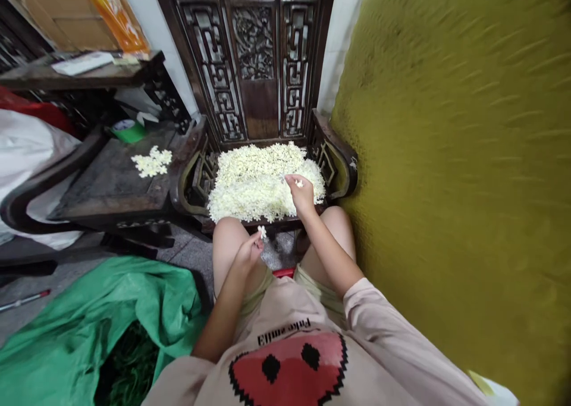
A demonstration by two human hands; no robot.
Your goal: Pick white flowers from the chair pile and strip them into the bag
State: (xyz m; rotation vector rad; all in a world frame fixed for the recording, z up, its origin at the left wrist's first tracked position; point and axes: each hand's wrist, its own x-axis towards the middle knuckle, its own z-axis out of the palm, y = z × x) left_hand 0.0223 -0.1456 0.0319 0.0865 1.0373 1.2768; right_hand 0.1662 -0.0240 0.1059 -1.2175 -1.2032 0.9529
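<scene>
A thick heap of small white flowers [254,180] covers the seat of a dark carved wooden chair [261,111]. My left hand [250,251] is above my left thigh, its fingers pinched on a single white flower [262,232] with open petals. Over the right part of the heap is my right hand [302,194], thumb and fingers closed together. White petals show at its fingers, and a small bloom lies against the hand; how many flowers it holds I cannot make out.
To the left, a wooden side table [107,186] carries a small flower pile [152,162] and a green tape roll [128,130]. A green sack [147,287] with dark green leaves lies at lower left. A mustard-yellow padded surface [455,156] rises close on the right.
</scene>
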